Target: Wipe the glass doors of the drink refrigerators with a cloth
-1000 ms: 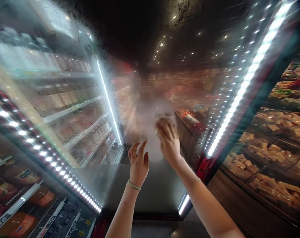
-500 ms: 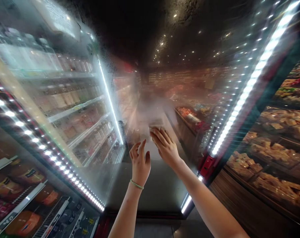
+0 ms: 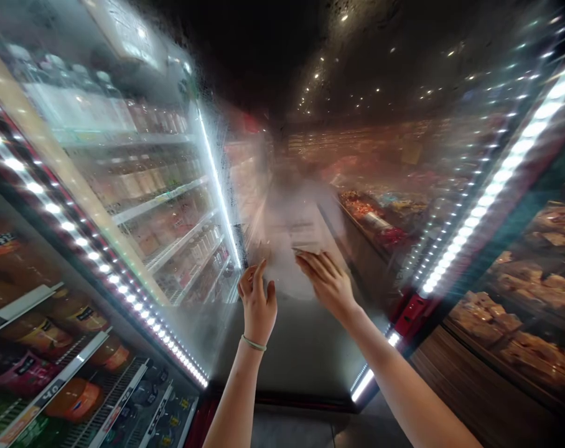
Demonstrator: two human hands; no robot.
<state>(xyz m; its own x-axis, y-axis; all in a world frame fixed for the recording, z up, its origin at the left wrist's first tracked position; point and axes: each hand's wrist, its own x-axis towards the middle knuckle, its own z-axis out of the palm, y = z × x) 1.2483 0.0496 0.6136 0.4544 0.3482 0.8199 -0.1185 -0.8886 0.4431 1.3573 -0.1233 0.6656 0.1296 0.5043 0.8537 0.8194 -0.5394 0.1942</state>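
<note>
A fogged glass door (image 3: 282,348) with a dark lower band stands in front of me, reflecting shelves and lights. My right hand (image 3: 329,283) lies against the glass, fingers extended close together over a thin pale piece that looks like a folded cloth (image 3: 305,248). Most of that piece is hidden under the fingers. My left hand (image 3: 258,302), with a thin band (image 3: 253,343) at the wrist, is raised to the left, its fingers loosely bent and apart. It holds nothing. Whether its fingertips touch the glass I cannot tell.
Bright light strips (image 3: 119,280) run along the door's left side, with another light strip (image 3: 488,180) on the right. Bottles (image 3: 74,398) fill cooler shelves at lower left. Packaged food (image 3: 520,323) lies on shelves at right. A red fitting (image 3: 410,313) sits at the right edge.
My right hand has shifted right and slightly down over the glass with the cloth. My left hand stays raised, a little further left. The view has turned somewhat to the left.
</note>
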